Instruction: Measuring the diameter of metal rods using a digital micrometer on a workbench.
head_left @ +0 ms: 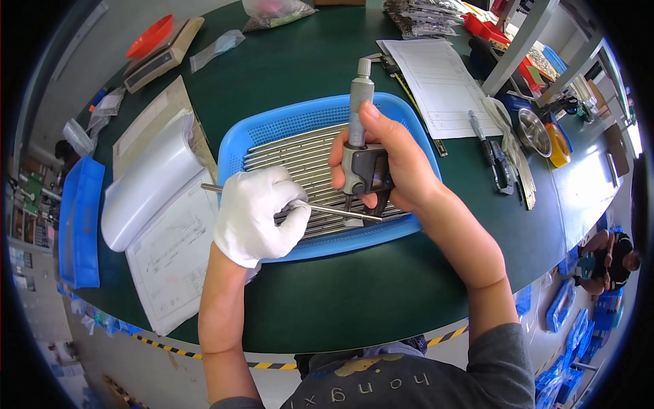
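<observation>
My left hand (257, 215), in a white glove, is closed around a thin metal rod (334, 211). One end of the rod sticks out to the left of the glove; the other reaches right, to the jaws of a micrometer (360, 129). My bare right hand (398, 153) grips this micrometer upright, with its grey barrel pointing away from me and its dark frame at the rod. Whether the jaws touch the rod I cannot tell. Below both hands a blue plastic basket (238, 133) holds several similar metal rods (300, 146) lying side by side.
Left are paper drawings (170, 273), a rolled white sheaf (150, 184), a blue tray (82, 221) and a scale (163, 54) with an orange dish. Right are printed sheets (436, 88), a caliper (409, 88), another micrometer (487, 150) and a metal bowl (533, 131). A person (610, 262) sits far right.
</observation>
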A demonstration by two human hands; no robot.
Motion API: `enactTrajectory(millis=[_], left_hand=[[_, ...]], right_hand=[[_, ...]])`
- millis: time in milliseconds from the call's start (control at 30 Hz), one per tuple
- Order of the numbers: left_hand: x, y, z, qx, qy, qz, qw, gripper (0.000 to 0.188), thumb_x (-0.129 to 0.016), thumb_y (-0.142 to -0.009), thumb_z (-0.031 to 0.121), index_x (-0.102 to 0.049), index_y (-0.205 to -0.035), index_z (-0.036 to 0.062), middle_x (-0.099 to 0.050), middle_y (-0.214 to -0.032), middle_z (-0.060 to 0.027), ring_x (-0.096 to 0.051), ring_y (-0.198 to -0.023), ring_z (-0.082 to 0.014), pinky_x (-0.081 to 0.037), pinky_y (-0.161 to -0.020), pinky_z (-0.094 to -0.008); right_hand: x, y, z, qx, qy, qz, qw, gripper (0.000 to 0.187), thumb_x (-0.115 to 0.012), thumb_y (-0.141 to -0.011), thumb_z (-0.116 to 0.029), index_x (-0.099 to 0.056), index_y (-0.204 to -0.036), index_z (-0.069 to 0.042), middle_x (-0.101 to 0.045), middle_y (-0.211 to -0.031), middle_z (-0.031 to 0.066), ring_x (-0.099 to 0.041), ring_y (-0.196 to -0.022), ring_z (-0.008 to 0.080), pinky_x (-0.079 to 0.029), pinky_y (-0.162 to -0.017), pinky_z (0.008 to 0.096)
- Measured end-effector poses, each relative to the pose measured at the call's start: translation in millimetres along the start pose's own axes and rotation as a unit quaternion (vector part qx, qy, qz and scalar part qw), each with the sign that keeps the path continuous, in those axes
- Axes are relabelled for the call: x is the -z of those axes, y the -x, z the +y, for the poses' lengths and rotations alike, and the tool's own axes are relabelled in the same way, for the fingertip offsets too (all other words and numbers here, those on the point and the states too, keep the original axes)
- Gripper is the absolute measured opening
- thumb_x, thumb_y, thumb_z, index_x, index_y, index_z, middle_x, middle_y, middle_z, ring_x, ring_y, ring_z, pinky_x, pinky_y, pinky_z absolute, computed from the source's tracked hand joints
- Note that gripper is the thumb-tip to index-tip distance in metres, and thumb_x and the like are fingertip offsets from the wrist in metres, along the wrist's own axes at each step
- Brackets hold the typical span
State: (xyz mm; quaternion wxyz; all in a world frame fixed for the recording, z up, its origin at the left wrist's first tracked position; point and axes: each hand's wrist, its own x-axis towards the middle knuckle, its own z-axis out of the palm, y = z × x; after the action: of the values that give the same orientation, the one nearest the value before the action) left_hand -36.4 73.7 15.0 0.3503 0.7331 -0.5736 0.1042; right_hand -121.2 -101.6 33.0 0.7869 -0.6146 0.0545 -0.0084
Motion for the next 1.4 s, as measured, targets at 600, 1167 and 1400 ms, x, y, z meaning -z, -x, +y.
enactTrajectory(millis=[600, 1167, 1400], left_hand=[[4.2, -0.7, -2.3, 0.034, 0.02, 0.0, 0.999, 0.004, -0.057, -0.058, 0.008, -0.056, -0.056, 0.0044, -0.051, -0.055, -0.0075, -0.053, -0.049, -0.0231, -0.041, -0.046, -0.0299], [5.1, -0.3, -4.4, 0.034, 0.011, 0.004, 0.999, 0.003, -0.057, -0.058, 0.006, -0.056, -0.056, 0.0044, -0.05, -0.054, -0.0078, -0.052, -0.048, -0.0233, -0.04, -0.045, -0.0298], [5.3, -0.5, -4.4, 0.029, 0.006, -0.002, 1.0, 0.002, -0.057, -0.058, 0.007, -0.057, -0.058, 0.0048, -0.052, -0.056, -0.0083, -0.053, -0.051, -0.0242, -0.042, -0.047, -0.031]], right_hand=[[2.8, 1.0, -1.3, 0.01, -0.026, 0.002, 1.0, 0.057, -0.036, -0.085, -0.052, -0.058, -0.08, 0.001, -0.059, -0.063, 0.0099, -0.048, -0.045, 0.0095, -0.036, -0.035, 0.0207], [2.4, 0.0, -2.2, 0.005, -0.047, 0.004, 0.999, 0.057, -0.033, -0.086, -0.051, -0.058, -0.079, 0.0, -0.059, -0.063, 0.0107, -0.048, -0.044, 0.0094, -0.037, -0.035, 0.0212], [3.4, -2.9, -0.8, 0.005, -0.024, -0.013, 1.0, 0.061, -0.023, -0.088, -0.052, -0.056, -0.079, -0.001, -0.059, -0.063, 0.0102, -0.047, -0.039, 0.01, -0.036, -0.033, 0.019]])
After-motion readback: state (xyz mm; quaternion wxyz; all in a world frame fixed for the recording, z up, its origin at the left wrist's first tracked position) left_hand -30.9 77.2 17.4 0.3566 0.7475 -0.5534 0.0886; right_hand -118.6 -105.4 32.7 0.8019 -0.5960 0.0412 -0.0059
